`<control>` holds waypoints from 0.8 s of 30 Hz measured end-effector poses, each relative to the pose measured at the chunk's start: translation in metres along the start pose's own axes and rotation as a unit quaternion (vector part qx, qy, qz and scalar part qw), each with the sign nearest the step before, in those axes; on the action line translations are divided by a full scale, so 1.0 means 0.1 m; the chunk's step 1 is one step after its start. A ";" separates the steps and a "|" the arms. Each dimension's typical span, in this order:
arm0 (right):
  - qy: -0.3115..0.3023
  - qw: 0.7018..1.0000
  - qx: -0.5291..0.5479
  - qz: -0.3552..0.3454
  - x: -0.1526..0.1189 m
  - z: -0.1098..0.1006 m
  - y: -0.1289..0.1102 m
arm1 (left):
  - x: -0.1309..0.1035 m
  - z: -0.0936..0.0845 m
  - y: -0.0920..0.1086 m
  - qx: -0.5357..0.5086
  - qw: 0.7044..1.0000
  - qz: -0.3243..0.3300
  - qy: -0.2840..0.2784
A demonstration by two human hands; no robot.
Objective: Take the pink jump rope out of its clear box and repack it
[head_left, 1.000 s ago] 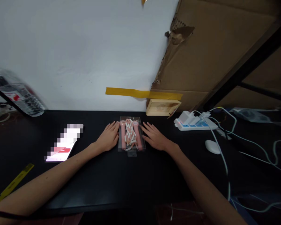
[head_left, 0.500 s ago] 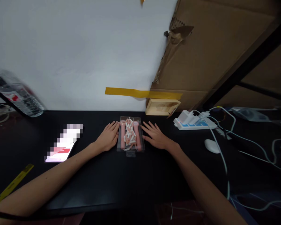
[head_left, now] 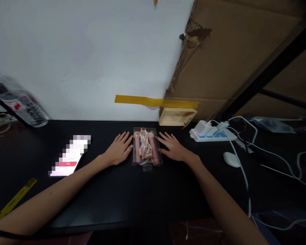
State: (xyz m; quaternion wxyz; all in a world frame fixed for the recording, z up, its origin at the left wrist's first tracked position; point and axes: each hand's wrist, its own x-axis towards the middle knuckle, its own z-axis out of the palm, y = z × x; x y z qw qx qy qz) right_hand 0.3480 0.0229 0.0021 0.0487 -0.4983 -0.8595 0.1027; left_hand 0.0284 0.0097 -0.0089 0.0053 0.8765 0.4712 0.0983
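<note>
A clear plastic package [head_left: 147, 149] lies flat on the black table, with a beaded jump rope [head_left: 146, 144] inside: two pink handles with white and pink beads bunched between them. On its left side my left hand [head_left: 119, 149] rests flat, fingers spread, with its fingertips at or very near the package edge. My right hand [head_left: 173, 147] lies flat on the other side, fingers also spread and tips close to the right edge. Whether the fingertips actually touch the plastic I cannot tell. Neither hand grips anything.
A lit phone [head_left: 70, 156] lies to the left, and a water bottle [head_left: 21, 105] leans behind it. At the back stands a shallow wooden box [head_left: 177, 116]. To the right are a power strip [head_left: 211, 133] with plugs, a white mouse [head_left: 231, 159] and loose cables [head_left: 241, 166].
The package with the jump rope has shifted slightly to the right. My right hand has moved a little right too, and my left hand's fingers have spread wider.
</note>
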 end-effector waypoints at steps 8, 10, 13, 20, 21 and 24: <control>-0.021 1.000 0.017 0.009 0.00 -0.02 -0.06 | -0.01 0.01 0.01 0.001 1.000 -0.002 0.006; -0.017 1.000 0.010 0.005 0.00 -0.02 -0.10 | -0.01 0.00 0.01 0.000 1.000 -0.005 0.000; -0.012 1.000 0.002 0.006 0.01 -0.02 -0.14 | 0.00 -0.01 0.02 0.005 1.000 -0.006 -0.010; -0.024 0.999 0.021 0.003 0.00 -0.06 -0.11 | -0.01 -0.03 0.02 0.009 1.000 -0.012 -0.011; -0.026 0.999 0.025 0.002 -0.01 -0.06 -0.11 | 0.00 -0.03 0.02 0.011 1.000 -0.012 -0.013; -0.033 0.999 0.028 0.003 -0.02 -0.07 -0.10 | 0.01 -0.04 0.03 0.017 1.000 -0.010 -0.022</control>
